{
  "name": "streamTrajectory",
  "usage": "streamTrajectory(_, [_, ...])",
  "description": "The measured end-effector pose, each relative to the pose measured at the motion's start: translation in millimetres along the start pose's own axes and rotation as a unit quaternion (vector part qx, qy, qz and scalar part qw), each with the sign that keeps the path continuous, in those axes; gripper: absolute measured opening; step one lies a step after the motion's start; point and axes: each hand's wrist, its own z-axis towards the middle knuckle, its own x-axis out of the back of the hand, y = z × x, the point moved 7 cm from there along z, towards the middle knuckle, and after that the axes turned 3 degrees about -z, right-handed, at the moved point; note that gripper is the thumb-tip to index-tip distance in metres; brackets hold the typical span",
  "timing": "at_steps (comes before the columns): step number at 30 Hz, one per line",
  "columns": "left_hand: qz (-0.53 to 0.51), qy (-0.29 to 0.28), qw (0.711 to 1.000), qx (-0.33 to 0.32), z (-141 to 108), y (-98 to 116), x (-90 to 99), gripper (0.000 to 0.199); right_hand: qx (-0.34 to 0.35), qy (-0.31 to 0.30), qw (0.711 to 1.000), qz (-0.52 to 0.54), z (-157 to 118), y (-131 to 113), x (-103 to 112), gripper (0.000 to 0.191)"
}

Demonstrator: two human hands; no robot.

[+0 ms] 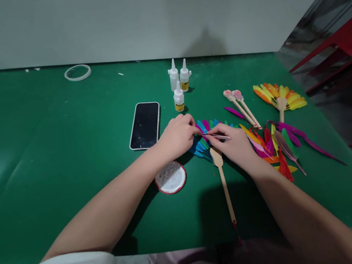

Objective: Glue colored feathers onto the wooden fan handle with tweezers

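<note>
A feather fan (201,147) with blue, green and purple feathers lies on the table, its wooden handle pointing toward me. My left hand (179,135) is closed at the fan's left side, finger and thumb pinching the feathers' edge. In my right hand (233,144) is a pair of slim tweezers (218,136), held like a pen, tips pointing left over the feathers near my left fingertips. Whether the tips grip anything is too small to see. Left of the fan, under my left forearm, sits a white lid (172,184) with a red rim, holding small shiny bits.
Beyond my hands stand three small glue bottles (179,99). A phone (145,125) lies left of them, and a white ring (78,73) farther back. At right are loose feathers (288,146), two flower-topped sticks (239,102) and a yellow-orange fan (281,97). A pale wall borders the green table (54,164).
</note>
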Motion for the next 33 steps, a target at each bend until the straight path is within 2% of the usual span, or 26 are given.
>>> streamTrajectory(13, [0.013,-0.008,1.000,0.001,-0.9,2.8,-2.3,0.037,-0.017,-0.008,1.000,0.012,-2.4,0.6,8.5,0.009])
streamTrajectory(16, [-0.003,-0.004,1.000,0.004,-0.7,1.1,-1.8,0.038,-0.024,0.016,0.999,0.022,-2.7,1.3,17.4,0.010])
streamTrajectory(21, [-0.042,0.002,0.999,0.010,0.8,-1.3,2.5,0.040,-0.026,0.091,0.995,0.007,-3.8,-0.4,37.1,0.009])
streamTrajectory(27, [-0.075,0.002,0.997,0.013,2.3,-1.0,5.9,0.039,-0.035,0.109,0.993,0.007,-3.9,-0.5,42.3,0.010])
streamTrajectory(30, [-0.126,0.023,0.992,0.018,2.6,-1.0,13.9,0.032,-0.036,0.114,0.993,0.016,-3.9,1.7,42.6,0.012])
streamTrajectory(33, [-0.180,0.068,0.981,0.029,0.8,-1.9,31.2,0.011,-0.050,0.120,0.990,0.050,-3.6,5.2,45.1,0.014])
